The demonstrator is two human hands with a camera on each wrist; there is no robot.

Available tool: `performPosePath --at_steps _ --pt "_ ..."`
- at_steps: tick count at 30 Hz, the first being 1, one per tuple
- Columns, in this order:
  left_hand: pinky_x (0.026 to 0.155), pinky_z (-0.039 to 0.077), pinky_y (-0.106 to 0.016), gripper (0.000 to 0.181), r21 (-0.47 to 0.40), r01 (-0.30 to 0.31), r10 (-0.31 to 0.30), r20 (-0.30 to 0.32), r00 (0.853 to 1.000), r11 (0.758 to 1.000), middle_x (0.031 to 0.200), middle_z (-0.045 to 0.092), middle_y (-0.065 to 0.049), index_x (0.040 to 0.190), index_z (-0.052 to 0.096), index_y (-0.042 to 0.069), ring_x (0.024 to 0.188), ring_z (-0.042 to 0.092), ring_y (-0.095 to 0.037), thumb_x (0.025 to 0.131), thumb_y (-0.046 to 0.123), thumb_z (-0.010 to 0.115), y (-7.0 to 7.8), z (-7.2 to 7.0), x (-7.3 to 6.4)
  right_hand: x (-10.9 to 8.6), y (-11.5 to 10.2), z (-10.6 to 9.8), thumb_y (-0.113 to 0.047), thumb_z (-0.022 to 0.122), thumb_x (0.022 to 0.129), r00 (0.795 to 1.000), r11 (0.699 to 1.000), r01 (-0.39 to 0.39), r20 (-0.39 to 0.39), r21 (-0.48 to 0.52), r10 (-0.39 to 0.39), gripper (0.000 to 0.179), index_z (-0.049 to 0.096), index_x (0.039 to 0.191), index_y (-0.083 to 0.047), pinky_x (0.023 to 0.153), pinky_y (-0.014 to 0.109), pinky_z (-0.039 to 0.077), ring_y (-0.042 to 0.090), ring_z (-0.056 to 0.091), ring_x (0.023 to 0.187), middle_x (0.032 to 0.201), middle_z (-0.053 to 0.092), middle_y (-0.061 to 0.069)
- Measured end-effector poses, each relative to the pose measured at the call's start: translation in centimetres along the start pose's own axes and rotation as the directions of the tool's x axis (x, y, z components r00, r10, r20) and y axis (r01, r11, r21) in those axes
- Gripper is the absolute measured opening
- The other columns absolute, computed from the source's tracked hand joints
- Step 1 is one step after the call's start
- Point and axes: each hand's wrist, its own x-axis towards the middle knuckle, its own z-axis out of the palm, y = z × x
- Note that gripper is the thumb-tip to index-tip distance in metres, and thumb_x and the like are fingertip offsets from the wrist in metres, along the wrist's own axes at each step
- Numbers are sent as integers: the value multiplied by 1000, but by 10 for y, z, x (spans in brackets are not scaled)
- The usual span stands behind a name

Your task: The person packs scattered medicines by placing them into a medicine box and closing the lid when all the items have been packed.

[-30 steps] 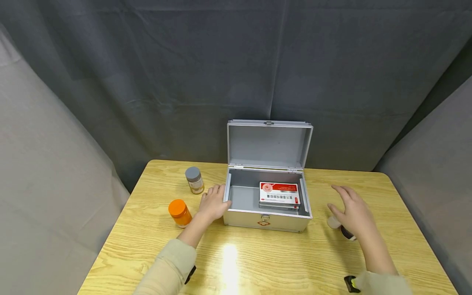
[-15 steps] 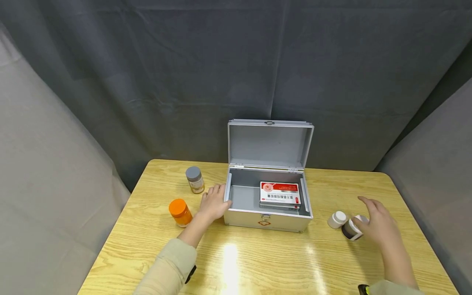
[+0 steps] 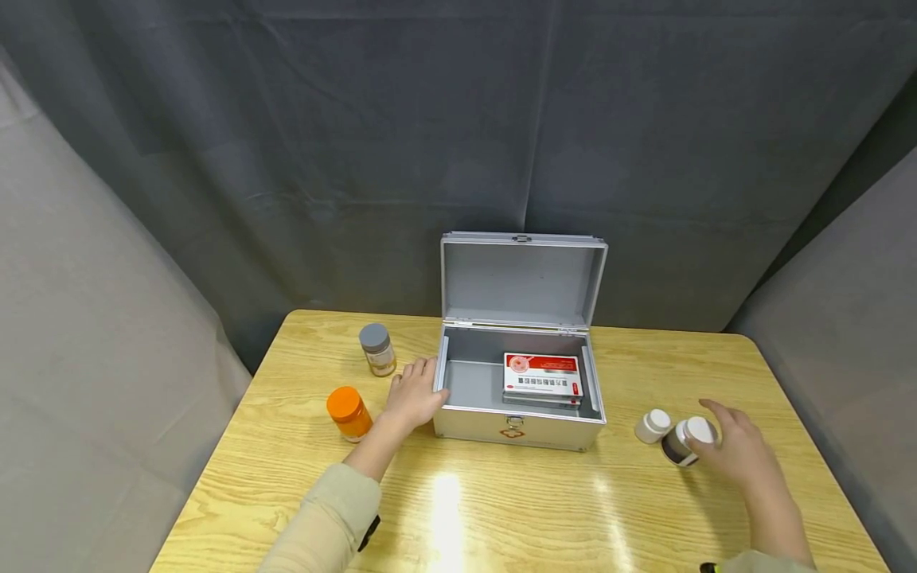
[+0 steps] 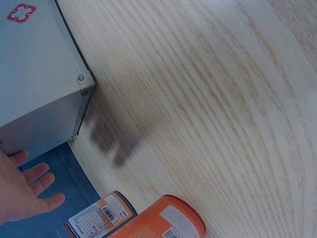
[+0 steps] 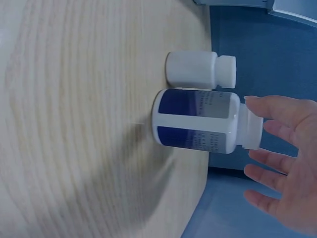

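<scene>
An open silver first-aid box [image 3: 516,430] stands on the table with its lid raised. My left hand [image 3: 415,395] rests at its left front corner, thumb at the rim and relaxed fingers along the outer side. In the left wrist view those fingers [image 4: 40,178] are spread. On the right, my right hand [image 3: 741,454] reaches toward a white bottle with a dark label [image 5: 195,120], its thumb by the white cap and the fingers spread apart. Whether the thumb touches the cap I cannot tell. A smaller plain white bottle [image 5: 193,69] stands beside the labelled one.
Inside the box lie red-and-white medicine cartons [image 3: 543,376], stacked at the right. Left of the box stand an orange-capped bottle [image 3: 349,412] and a grey-capped bottle [image 3: 377,350]. A dark curtain [image 3: 358,159] hangs behind the table.
My right hand has moved right and toward me, from above the two white bottles to the labelled bottle's right side, uncovering both. The left hand has stayed at the box.
</scene>
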Motion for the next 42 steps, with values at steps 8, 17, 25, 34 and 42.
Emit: performPosePath --at_steps 8,17,25,34,42 --pt "99 28 -51 65 -7 -11 10 -16 1000 1000 138 36 -14 140 30 8 125 33 -31 85 38 51 -1 0 0 4 7 8 -44 62 82 999 999 -32 45 11 31 80 28 136 5 73 68 36 63 35 103 122 27 44" --pt "99 27 -51 64 -16 -11 11 -7 1000 1000 138 36 -14 140 30 9 126 32 -32 86 37 50 0 0 0 7 12 13 -44 63 81 997 1000 -24 73 3 23 79 32 130 10 72 66 38 63 38 100 118 32 44" --pt "100 27 -52 65 -17 -9 9 -2 1000 1000 139 35 -14 141 30 8 126 32 -32 87 37 51 -1 1 0 6 12 14 -40 61 83 998 999 -30 63 43 27 72 33 126 11 75 64 38 60 40 101 114 35 41" --pt "99 27 -52 66 -24 -11 11 -9 1000 1000 138 35 -15 141 29 8 126 32 -33 86 37 51 -2 1 1 3 8 11 -43 56 86 995 994 -48 89 99 39 75 30 127 14 79 64 36 59 37 105 117 33 41" --pt "99 28 -51 65 -17 -3 3 -2 1000 1000 138 35 -13 141 29 9 126 32 -32 87 38 51 0 0 0 3 8 10 -46 54 88 994 990 -57 102 132 44 77 30 127 15 73 57 43 55 44 101 115 38 41"
